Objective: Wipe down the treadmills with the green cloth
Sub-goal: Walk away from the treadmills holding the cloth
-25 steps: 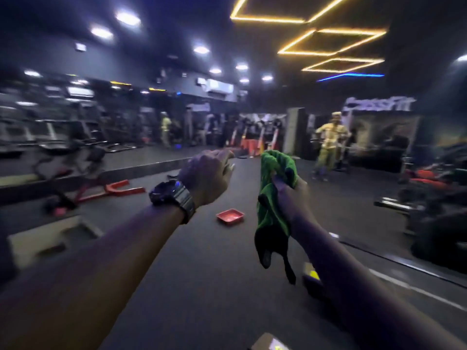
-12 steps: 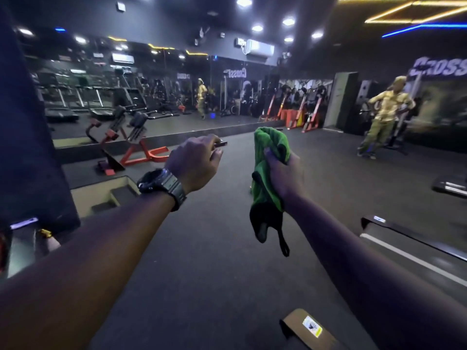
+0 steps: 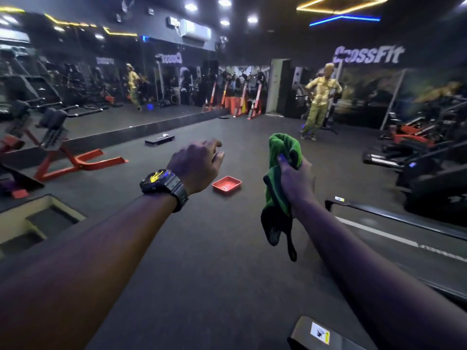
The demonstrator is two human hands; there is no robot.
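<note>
Out front over the dark rubber floor (image 3: pixel 202 248), your view swung back right; right hand (image 3: pixel 294 180) still grips the crumpled green microfibre cloth (image 3: pixel 281 152), left hand (image 3: pixel 195 165) loosely curled, holding nothing, no treadmill wiped yet.

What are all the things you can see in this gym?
Green cloth: one, green, hanging from the right hand.
Red plastic tray: one, red, on the dark floor between the hands.
Red metal bench frame: one, red, floor at left by the mirror.
Flat black board: one, black, floor near the mirror.
Black treadmill deck: one, black with a white line, at right.
Person in yellow clothes: one, standing far right.
Black wristwatch: one, black with yellow, left wrist.
Left hand: one, loosely curled, empty.
Right hand: one, gripping the cloth.
</note>
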